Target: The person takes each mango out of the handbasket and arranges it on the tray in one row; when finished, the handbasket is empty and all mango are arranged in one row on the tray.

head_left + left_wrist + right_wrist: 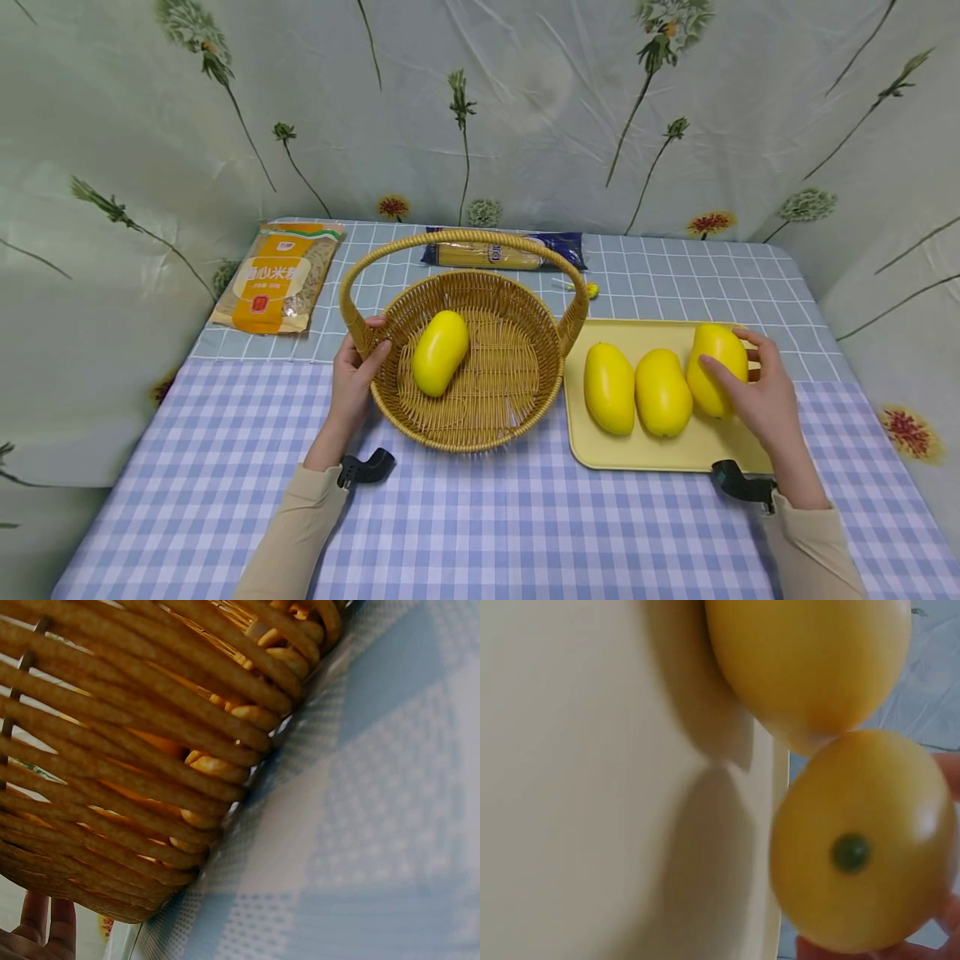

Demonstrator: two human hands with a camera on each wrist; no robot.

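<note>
A brown wicker basket (487,417) with a tall arched handle stands mid-table, one yellow mango (440,353) lying inside. My left hand (356,375) grips its left rim by the foot of the handle; two fingertips (61,926) show beyond the weave in the left wrist view. On the right is a yellow tray (637,457) with two mangoes, one at its left (609,389) and one at the middle (663,393). My right hand (768,396) holds a third mango (862,847) between thumb and fingers, slightly above the tray, its green-dotted end facing the wrist camera.
Behind the basket lies a spaghetti packet (487,254). An orange-and-clear food bag (279,279) sits at the back left. A small yellow item (592,290) lies behind the tray's left corner. Patterned cloth (525,108) hangs along the back and sides of the checked table.
</note>
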